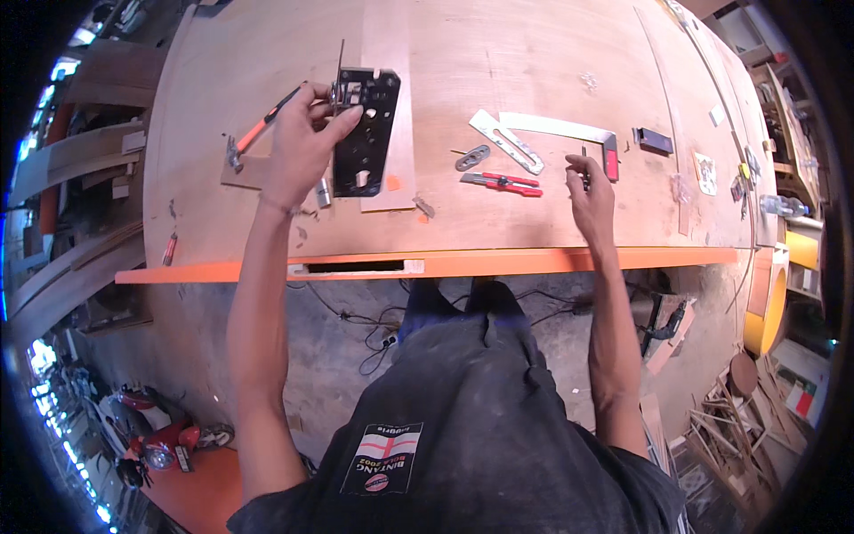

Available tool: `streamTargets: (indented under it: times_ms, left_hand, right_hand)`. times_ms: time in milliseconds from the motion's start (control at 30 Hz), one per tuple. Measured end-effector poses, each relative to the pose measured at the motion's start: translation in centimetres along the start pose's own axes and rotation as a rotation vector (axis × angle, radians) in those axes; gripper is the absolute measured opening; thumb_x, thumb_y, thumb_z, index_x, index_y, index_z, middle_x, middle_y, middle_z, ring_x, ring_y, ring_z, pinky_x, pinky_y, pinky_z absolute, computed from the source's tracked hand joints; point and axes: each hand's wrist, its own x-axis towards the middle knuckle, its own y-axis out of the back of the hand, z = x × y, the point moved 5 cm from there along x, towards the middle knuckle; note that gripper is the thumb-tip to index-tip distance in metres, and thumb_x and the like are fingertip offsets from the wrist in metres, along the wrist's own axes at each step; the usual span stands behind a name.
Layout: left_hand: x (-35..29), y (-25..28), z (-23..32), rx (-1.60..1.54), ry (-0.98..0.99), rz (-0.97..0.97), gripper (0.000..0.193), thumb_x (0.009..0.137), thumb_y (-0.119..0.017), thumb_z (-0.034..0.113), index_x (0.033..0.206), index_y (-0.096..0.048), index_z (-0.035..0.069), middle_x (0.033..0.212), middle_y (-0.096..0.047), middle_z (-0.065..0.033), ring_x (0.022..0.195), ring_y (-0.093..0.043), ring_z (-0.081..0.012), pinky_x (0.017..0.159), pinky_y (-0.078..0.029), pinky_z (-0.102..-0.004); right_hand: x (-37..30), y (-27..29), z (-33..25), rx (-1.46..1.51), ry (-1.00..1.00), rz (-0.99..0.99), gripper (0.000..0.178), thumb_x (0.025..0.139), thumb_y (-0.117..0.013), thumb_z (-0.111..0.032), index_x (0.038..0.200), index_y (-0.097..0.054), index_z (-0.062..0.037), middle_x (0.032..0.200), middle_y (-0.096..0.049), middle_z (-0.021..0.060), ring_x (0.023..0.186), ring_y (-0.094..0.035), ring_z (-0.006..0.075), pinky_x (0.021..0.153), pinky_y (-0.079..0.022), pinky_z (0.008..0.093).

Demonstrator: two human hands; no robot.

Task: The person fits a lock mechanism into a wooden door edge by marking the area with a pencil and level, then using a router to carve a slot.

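Both my hands pinched — left hand a thin strip, right hand a dark piece — and steadiness seemed wise.

A woodworking shop, as its contents indicate. The broad wooden desk carries a hammer, a red utility knife and a metal square. Timber boards line the left side; wood offcuts lie heaped at lower right. Cables trail across the grey floor beneath the desk's orange front edge.
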Motion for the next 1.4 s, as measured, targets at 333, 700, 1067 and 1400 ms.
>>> streamTargets:
  times_ms: [333,700,1067,1400]
  left_hand:
    - [7.5,-11.3,-18.4,-0.252,0.525,0.031,0.041,0.097,-0.079,0.010,0.129,-0.060,-0.005,0.104,-0.073,-0.0121,0.089,-0.073,-0.0193,0.071,-0.062,-0.0346]
    - [13.2,-12.7,-29.8,0.410,0.263,-0.076,0.057,0.087,-0.090,0.031,0.125,-0.069,-0.006,0.105,-0.076,-0.0178,0.097,-0.072,-0.0244,0.090,-0.058,-0.0387]
    - [-3.3,-16.4,12.5,-0.191,-0.644,-0.638,0.062,0.098,-0.072,0.013,0.155,-0.052,0.000,0.147,-0.063,-0.0157,0.132,-0.062,-0.0272,0.118,-0.044,-0.0456]
    - [-20.6,-23.1,20.0,-0.486,-0.712,-0.961,0.052,0.098,-0.071,0.017,0.148,-0.063,0.011,0.134,-0.068,-0.0247,0.101,-0.067,-0.0262,0.084,-0.055,-0.0424]
  right_hand:
    - [0.7,4.8,6.9,-0.558,0.093,-0.014,0.044,0.096,-0.073,-0.017,0.138,-0.066,-0.0051,0.123,-0.071,0.0191,0.097,-0.074,0.0374,0.089,-0.058,0.0475]
    - [-40.2,0.4,17.7,-0.317,-0.711,0.500,0.041,0.099,-0.072,-0.026,0.129,-0.067,0.0013,0.119,-0.070,0.0242,0.114,-0.066,0.0436,0.098,-0.051,0.0498]
    - [-64.5,-8.9,22.4,-0.083,-1.378,-0.286,0.038,0.095,-0.070,-0.029,0.114,-0.069,0.0039,0.115,-0.071,0.0254,0.106,-0.066,0.0423,0.092,-0.053,0.0517]
    - [-54.1,-9.0,31.0,0.058,-1.086,-0.357,0.031,0.095,-0.068,-0.025,0.097,-0.076,0.0048,0.095,-0.076,0.0212,0.088,-0.071,0.0374,0.082,-0.056,0.0504]
